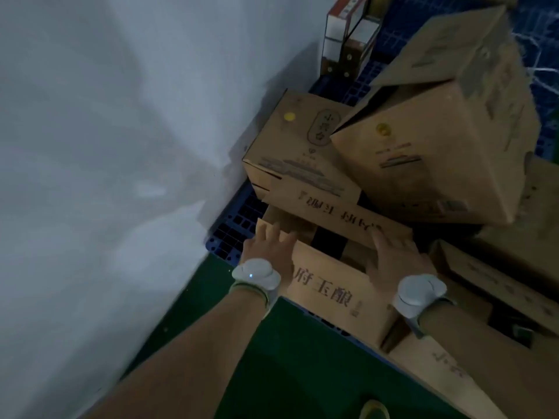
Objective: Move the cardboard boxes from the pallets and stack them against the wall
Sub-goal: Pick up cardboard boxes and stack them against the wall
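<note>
1. The open-topped cardboard box is sitting at the near corner of the blue pallet, close to the white wall, with other boxes piled just behind it.
2. The left hand is lying spread over the left flap; the right hand is lying flat on the right rim. Neither is gripping underneath.
3. Judging from this, sliding both palms lower before lifting is looking wise, since loose flaps may bend.
4. The tilted box behind is leaning and could topple.

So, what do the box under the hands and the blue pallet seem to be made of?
Box: brown cardboard, probably corrugated, matte; it shows printed characters and folded top flaps. Pallet: probably moulded plastic, judging by its uniform blue colour and grid of square holes; the dim light leaves its finish unclear.
</note>
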`<action>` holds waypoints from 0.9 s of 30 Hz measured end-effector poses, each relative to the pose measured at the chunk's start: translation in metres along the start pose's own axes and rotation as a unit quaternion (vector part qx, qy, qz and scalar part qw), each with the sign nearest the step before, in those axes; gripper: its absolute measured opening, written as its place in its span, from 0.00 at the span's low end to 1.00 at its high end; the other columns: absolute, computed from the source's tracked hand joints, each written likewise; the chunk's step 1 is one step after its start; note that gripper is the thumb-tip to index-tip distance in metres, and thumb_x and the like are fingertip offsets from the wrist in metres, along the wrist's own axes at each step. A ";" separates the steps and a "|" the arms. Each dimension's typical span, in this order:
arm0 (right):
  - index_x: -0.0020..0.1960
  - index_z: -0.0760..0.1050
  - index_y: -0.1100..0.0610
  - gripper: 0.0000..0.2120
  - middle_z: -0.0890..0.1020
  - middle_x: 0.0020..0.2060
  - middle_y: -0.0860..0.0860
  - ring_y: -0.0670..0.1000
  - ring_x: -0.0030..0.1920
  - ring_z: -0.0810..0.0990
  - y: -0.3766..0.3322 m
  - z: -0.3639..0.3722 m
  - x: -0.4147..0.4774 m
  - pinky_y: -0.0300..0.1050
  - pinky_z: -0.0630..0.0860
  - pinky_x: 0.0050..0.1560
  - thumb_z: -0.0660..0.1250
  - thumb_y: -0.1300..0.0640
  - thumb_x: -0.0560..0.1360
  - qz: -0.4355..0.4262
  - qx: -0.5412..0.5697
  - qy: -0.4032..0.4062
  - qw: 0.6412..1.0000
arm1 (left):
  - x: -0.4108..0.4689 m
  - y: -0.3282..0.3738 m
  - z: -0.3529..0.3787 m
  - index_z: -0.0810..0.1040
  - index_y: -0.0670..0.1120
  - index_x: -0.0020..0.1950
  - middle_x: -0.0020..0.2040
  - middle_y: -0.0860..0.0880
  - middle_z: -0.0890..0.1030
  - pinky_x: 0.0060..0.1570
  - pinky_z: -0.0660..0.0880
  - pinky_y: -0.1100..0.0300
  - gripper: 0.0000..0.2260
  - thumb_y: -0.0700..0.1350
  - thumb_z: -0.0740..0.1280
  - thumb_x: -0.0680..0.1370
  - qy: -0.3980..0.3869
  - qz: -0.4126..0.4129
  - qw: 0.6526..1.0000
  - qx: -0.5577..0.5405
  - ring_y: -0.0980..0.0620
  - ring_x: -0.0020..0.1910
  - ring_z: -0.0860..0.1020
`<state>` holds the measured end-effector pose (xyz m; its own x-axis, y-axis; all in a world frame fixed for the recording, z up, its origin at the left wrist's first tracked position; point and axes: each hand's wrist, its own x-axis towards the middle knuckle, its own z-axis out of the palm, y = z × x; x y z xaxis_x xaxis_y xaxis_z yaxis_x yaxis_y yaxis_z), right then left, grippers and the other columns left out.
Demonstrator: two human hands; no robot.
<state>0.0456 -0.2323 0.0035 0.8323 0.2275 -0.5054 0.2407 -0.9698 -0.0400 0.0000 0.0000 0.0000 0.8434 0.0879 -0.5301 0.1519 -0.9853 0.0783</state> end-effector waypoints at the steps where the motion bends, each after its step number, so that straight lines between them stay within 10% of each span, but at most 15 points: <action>1: 0.79 0.40 0.51 0.34 0.53 0.78 0.53 0.61 0.76 0.55 -0.003 0.003 0.011 0.57 0.67 0.66 0.55 0.44 0.81 -0.003 -0.038 0.009 0.999 | 0.013 -0.002 0.001 0.53 0.55 0.77 0.78 0.45 0.54 0.71 0.55 0.39 0.28 0.52 0.59 0.80 -0.010 0.020 0.999 0.045 0.41 0.77 0.51; 11: 0.79 0.43 0.51 0.31 0.77 0.60 0.60 0.60 0.51 0.80 -0.015 0.021 0.064 0.46 0.75 0.42 0.52 0.62 0.81 -0.030 -0.173 0.035 0.984 | 0.047 -0.007 -0.006 0.63 0.53 0.73 0.73 0.47 0.64 0.68 0.52 0.29 0.24 0.56 0.62 0.79 -0.113 0.102 0.986 0.060 0.39 0.73 0.57; 20: 0.78 0.54 0.51 0.29 0.75 0.65 0.57 0.58 0.59 0.77 -0.071 0.012 0.020 0.51 0.75 0.58 0.57 0.61 0.79 -0.172 -0.159 0.088 0.968 | -0.108 -0.052 0.044 0.72 0.51 0.61 0.60 0.47 0.71 0.64 0.61 0.32 0.10 0.48 0.62 0.80 -0.031 0.011 0.990 -0.136 0.38 0.63 0.64; 27: 0.78 0.42 0.46 0.31 0.56 0.77 0.54 0.58 0.72 0.63 -0.230 0.030 -0.020 0.50 0.62 0.71 0.52 0.58 0.81 -0.311 -0.205 -0.066 0.926 | -0.229 -0.116 0.107 0.72 0.52 0.58 0.62 0.47 0.71 0.61 0.67 0.42 0.12 0.56 0.62 0.78 -0.053 -0.203 0.949 -0.234 0.42 0.65 0.64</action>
<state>-0.0410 -0.0167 -0.0027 0.4070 0.6913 -0.5970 0.8447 -0.5335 -0.0420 -0.2662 0.0785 0.0221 0.6141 0.4066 -0.6764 0.6864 -0.6982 0.2034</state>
